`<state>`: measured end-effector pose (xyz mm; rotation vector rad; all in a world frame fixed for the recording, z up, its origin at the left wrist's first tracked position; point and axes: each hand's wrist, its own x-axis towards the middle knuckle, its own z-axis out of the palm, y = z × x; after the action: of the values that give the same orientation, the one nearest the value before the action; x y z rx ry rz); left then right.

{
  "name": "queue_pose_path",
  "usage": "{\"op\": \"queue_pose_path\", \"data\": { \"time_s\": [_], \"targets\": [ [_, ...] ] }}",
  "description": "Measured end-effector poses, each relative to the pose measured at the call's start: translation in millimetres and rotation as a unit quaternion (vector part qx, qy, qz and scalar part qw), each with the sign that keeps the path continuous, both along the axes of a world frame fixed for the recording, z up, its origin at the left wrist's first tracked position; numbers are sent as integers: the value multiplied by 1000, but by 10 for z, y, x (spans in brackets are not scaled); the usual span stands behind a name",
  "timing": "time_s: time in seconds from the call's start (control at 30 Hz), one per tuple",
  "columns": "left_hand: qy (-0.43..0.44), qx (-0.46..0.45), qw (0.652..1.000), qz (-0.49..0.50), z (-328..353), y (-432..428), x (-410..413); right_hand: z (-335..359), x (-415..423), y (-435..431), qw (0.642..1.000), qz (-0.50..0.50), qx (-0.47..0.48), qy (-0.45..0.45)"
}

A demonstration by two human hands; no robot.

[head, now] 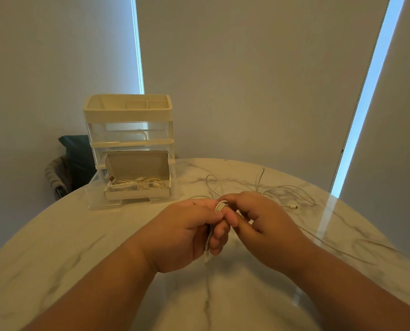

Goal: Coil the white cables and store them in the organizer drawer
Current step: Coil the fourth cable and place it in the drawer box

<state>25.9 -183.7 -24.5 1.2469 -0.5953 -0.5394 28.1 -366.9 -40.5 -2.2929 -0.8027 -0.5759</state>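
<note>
A white cable (pixel 221 206), coiled above the desk (pixel 79 240)
Left hand (pixel 187 232) grips it, right hand (pixel 258 223) pinches it; open drawer (pixel 92 194) at 11 o'clock.

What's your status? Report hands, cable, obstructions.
Gripping white cable bundle: left hand, right hand. Open drawer holds box of cables. More loose cables on table beyond.

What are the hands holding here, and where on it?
Both hold one white cable bundle. The left hand grips around its middle, and the right hand pinches its top loops.
</note>
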Motion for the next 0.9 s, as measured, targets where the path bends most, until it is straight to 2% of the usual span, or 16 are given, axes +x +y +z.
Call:
{"op": "queue_pose_path", "data": {
  "time_s": [0.13,0.33,0.63,0.9],
  "targets": [
    [-5,0,1000,3,-2,-36,-13,-35,16,54,999,-11,8,32],
    [-24,25,999,11,-3,30,13,-22,19,70,1000,-12,12,3],
    [-7,10,1000,-3,-53,-35,-27,-36,6,48,998,23,40,38],
    [-15,-25,999,25,34,-46,-72,-88,25,3,975,74,142,156]
  ]
}}
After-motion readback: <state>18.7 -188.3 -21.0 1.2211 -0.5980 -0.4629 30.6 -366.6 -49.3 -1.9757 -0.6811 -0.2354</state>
